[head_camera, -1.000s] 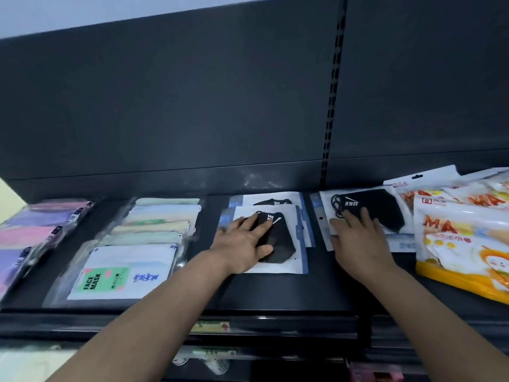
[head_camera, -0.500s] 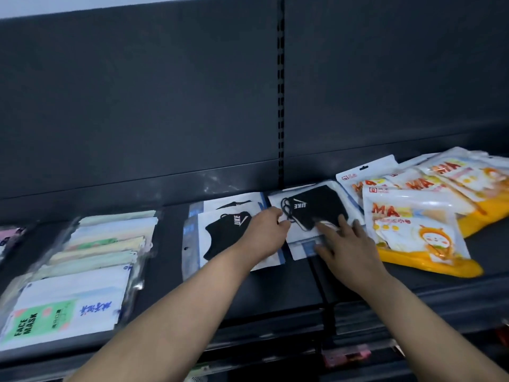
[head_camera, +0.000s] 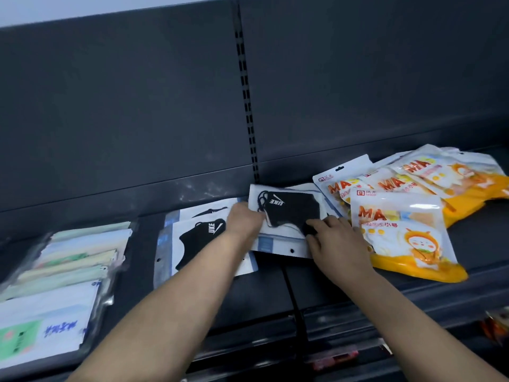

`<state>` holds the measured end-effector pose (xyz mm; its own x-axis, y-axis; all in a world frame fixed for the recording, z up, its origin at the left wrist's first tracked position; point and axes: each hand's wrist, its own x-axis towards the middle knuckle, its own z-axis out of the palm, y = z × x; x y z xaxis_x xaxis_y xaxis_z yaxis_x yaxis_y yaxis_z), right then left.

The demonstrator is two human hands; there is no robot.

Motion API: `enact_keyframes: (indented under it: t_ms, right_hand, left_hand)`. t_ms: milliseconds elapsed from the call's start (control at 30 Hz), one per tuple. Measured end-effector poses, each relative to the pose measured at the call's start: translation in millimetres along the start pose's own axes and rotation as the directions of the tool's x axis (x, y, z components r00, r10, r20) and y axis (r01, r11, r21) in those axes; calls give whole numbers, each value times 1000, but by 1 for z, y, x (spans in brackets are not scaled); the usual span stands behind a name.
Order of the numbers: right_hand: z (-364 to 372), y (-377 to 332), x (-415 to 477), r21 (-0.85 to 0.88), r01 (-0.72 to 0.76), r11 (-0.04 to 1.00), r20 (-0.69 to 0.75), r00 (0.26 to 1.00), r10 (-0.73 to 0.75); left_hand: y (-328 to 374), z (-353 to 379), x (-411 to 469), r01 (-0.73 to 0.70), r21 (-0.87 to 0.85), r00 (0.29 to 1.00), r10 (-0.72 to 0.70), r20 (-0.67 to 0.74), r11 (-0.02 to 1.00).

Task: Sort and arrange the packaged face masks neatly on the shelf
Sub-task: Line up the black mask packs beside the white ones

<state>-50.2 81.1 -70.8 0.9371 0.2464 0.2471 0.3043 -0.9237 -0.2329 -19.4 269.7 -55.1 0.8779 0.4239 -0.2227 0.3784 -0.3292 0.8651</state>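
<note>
1. Head view: your left hand [head_camera: 243, 220] curls round the left edge of the black mask packet [head_camera: 292, 209]. Its fingertips are hidden behind that edge.
2. Your right hand [head_camera: 340, 242] has bent fingers on the same packet's near right corner and pinches it there.
3. That packet sits mid-shelf, close to the back panel [head_camera: 137, 106] below the slotted upright [head_camera: 243, 92]. It overlaps a white packet with a blue strip [head_camera: 275, 245]; you cannot tell whether it is lifted clear.
4. Just to its left, two more black-mask packets [head_camera: 198, 241] lie overlapped on the shelf [head_camera: 275, 290], partly under your left forearm.
5. To the right, the orange mask packs [head_camera: 399, 238] lie in a loose, overlapping pile, the nearest just beside your right hand.
6. At far left, the pastel mask packs [head_camera: 77, 257] lie fanned in an overlapping row.
</note>
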Motion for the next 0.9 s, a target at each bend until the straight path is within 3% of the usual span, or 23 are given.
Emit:
enact_keyframes:
  t_ms: [67,133,233,333,433,500,600,700,800,900]
  right_hand:
    - [-2,-4,5,52,71,996,-27,997,-70]
    - [0,-15,7,142,181,973,-15,983,-181]
    - [5,-45,5,219,357,908,63,924,-378]
    - [12,-78,-3,262,493,830,231,802,-550]
    - [13,-98,-11,244,486,839,377,750,-544]
    - [12,-103,-14,195,483,854,355,777,-520]
    - [10,-106,-11,138,411,901,388,815,-431]
    - [15,-115,-12,152,328,932,482,799,-360]
    - [19,-129,-13,186,305,934,484,799,-358]
    - [19,-137,-9,226,237,945,485,814,-320]
  left_hand:
    - [2,-29,-5,-45,113,999,43,18,993]
    - [-2,-69,-7,-80,367,996,59,68,927]
    - [-14,-119,-10,-75,772,997,52,55,631]
    - [-31,-126,-11,-121,831,991,115,69,542]
    - [-45,-118,-17,-293,873,932,319,171,389]
    - [-50,-118,-28,-304,866,928,327,176,397]
    - [-56,-124,-52,-260,814,963,82,256,520]
    - [-65,-137,-60,-221,777,935,-97,340,590]
    - [-71,-145,-52,-193,788,950,-90,300,584]
    - [-74,-146,-44,-194,740,954,-51,295,644]
